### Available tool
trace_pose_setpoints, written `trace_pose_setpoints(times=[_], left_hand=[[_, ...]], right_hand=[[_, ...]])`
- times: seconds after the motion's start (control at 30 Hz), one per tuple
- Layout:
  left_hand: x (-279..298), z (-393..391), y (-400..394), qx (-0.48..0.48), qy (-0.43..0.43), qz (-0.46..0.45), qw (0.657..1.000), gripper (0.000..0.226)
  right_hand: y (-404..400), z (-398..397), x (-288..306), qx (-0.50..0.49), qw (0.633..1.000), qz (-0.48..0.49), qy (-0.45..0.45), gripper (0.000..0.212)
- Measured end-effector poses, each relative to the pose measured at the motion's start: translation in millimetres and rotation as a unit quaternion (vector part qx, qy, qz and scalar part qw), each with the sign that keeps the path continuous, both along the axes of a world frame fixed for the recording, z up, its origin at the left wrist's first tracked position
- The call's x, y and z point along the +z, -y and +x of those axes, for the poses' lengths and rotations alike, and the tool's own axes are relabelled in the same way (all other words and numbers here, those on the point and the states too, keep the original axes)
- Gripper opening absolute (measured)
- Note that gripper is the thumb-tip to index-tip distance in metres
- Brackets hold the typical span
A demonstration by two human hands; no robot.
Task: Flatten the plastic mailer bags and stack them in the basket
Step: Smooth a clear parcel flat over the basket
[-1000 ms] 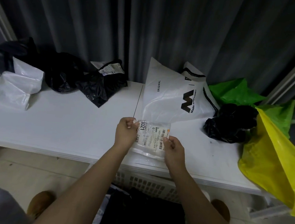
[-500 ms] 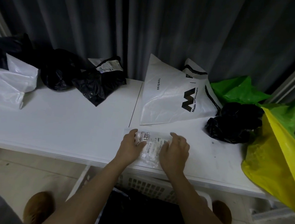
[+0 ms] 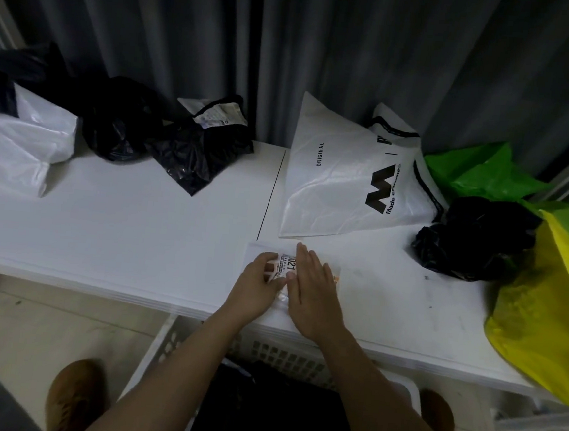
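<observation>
Pressing clear mailer (image 3: 259, 249) flat on table (image 3: 136, 236): right hand (image 3: 314, 286) open-palmed, left hand (image 3: 260, 282) pinching label edge.

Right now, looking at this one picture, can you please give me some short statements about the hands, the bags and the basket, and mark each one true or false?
1. Both hands rest on a small clear bag with a printed label, on the white table. True.
2. The right hand lies flat with straight fingers. True.
3. The basket stands on top of the table. False: it is on the floor below the table edge.
4. The big white bag with the black "M" lies in the basket. False: it is at the back of the table.
5. The left hand has fingers curled on the label. True.
</observation>
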State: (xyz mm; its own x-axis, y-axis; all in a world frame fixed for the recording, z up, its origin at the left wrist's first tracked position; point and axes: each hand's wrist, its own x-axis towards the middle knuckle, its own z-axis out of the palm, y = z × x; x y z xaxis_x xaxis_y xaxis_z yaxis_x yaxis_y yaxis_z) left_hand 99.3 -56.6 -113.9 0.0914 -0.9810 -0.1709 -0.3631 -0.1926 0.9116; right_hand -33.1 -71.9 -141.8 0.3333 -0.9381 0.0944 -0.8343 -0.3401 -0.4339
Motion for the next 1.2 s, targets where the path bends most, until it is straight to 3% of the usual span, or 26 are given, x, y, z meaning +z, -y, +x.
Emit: trace_pose_setpoints(times=[0.13, 0.23, 0.37, 0.53, 0.8, 0.97, 1.03, 1.07, 1.13, 1.2], left_hand=[[3.4, 2.5, 3.2, 0.012, -0.009, 0.052, 0.999, 0.042], [6.8, 3.9, 18.1, 0.018, 0.051, 0.084, 0.995, 0.034], [11.4, 2.4, 35.1, 0.017, 0.143, 0.074, 0.987, 0.037], [16.0, -7.4, 38.8, -0.003, 0.244, 0.003, 0.97, 0.013], [3.1, -2.9, 26.9, -0.024, 0.363, -0.022, 0.931, 0.018], [-2.7, -4.5, 22.0, -0.026, 0.337, -0.017, 0.941, 0.028], [-4.6, -5.0, 18.3, -0.018, 0.31, -0.009, 0.951, 0.032], [-4.6, -4.5, 16.0, -0.011, 0.297, -0.008, 0.955, 0.034], [-4.9, -4.5, 12.6, -0.003, 0.292, -0.011, 0.956, 0.034], [-4.3, -4.8, 10.1, 0.002, 0.292, -0.011, 0.956, 0.029]], right_hand=[[-2.3, 1.3, -0.9, 0.0, 0.999, -0.004, -0.034, 0.081], [-3.5, 2.3, -0.2, 0.0, 0.998, -0.011, -0.058, 0.084], [-4.3, 0.9, -4.3, 0.001, 0.997, -0.019, -0.072, 0.087], [-1.0, 2.7, -6.8, 0.006, 0.997, -0.027, -0.078, 0.099], [0.6, 9.3, -12.4, -0.029, 0.988, -0.033, -0.145, 0.06], [0.5, 11.4, -11.4, -0.023, 0.986, 0.021, -0.165, 0.058], [2.3, 10.0, -6.9, 0.002, 0.984, 0.037, -0.172, 0.067], [3.9, 7.0, -1.9, 0.023, 0.986, 0.035, -0.16, 0.073], [6.0, -1.4, 9.1, 0.045, 0.993, 0.038, -0.106, 0.064], [-0.5, -9.8, 14.6, 0.004, 1.0, 0.009, -0.019, 0.058]])
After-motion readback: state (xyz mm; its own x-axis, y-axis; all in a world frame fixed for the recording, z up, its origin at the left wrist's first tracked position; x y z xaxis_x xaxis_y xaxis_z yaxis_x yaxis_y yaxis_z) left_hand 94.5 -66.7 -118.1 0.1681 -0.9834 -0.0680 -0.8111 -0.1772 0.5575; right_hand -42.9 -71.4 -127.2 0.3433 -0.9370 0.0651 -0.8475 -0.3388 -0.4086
